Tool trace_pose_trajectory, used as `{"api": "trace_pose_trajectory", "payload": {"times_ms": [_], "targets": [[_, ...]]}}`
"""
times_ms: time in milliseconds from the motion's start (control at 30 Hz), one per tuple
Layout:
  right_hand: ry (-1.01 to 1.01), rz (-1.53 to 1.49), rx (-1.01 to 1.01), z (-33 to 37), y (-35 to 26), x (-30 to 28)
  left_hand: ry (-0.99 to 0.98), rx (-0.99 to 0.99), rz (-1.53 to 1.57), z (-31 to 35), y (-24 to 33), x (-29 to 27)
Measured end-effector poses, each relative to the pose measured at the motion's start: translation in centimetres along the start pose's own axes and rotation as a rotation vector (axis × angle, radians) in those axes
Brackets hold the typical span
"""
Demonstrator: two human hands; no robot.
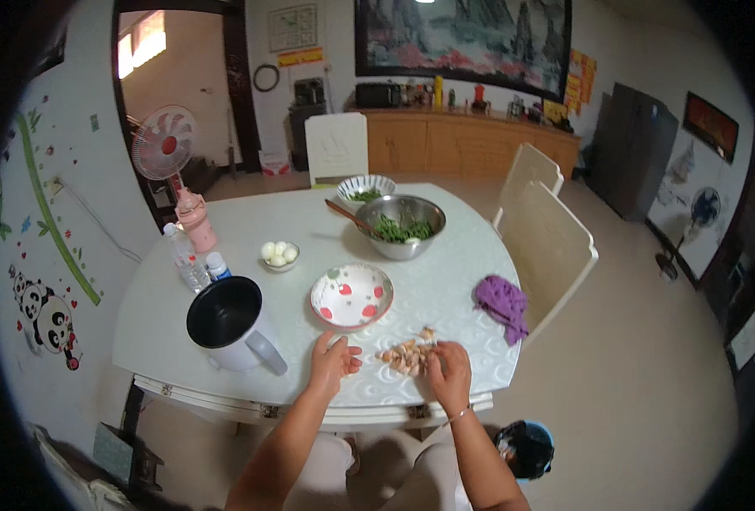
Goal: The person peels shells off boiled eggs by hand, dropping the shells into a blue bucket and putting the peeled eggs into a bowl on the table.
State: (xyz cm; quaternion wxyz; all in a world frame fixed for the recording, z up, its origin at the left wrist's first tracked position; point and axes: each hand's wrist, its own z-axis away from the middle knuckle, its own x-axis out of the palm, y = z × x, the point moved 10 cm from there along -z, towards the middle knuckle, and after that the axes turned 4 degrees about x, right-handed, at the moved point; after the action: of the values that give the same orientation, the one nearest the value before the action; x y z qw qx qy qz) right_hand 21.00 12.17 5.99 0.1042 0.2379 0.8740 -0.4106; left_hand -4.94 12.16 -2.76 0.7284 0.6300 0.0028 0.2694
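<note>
My left hand [333, 362] is held over the near part of the table, fingers apart and nothing seen in them. Just beyond it stands a shallow white bowl [341, 301] with red strawberry patterns, its inside bare. My right hand [452, 372] is at the right edge of a loose pile of small pinkish-brown pieces that look like unpeeled garlic cloves [404, 358]. Its fingers are curled down against the pile, and what they pinch is too small to make out. A few pieces [427, 333] lie just beyond the pile.
A white pitcher-like pot [266, 345] stands left, near bottles [192, 271] and a small bowl of white eggs [280, 266]. Farther back are a steel bowl [403, 249] of greens with brown utensil handle and a striped bowl [383, 181]. A purple cloth [502, 307] lies right; a bin [526, 450] stands below.
</note>
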Motion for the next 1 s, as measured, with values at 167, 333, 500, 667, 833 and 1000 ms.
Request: {"api": "trace_pose_trajectory", "payload": {"times_ms": [167,333,500,667,833,1000], "targets": [[0.088,-0.134,0.133,0.4,2.2,-0.2,-0.234,0.163,-0.403,1.1,0.1,2.2],[0.103,-0.101,0.18,0.4,1.9,-0.7,-0.255,0.668,-0.726,2.2,1.2,4.3],[0.129,-0.085,0.24,0.8,2.8,-0.7,-0.253,0.743,-0.841,3.5,2.8,5.9],[0.105,-0.064,0.286,1.1,3.9,0.2,-0.244,0.881,-1.05,3.2,3.5,7.5],[0.082,0.007,0.226,1.1,3.6,0.4,-0.321,0.625,-1.172,1.6,1.9,7.4],[0.073,0.042,0.214,1.0,3.0,0.1,-0.318,0.693,-1.165,2.2,2.4,7.4]]}}
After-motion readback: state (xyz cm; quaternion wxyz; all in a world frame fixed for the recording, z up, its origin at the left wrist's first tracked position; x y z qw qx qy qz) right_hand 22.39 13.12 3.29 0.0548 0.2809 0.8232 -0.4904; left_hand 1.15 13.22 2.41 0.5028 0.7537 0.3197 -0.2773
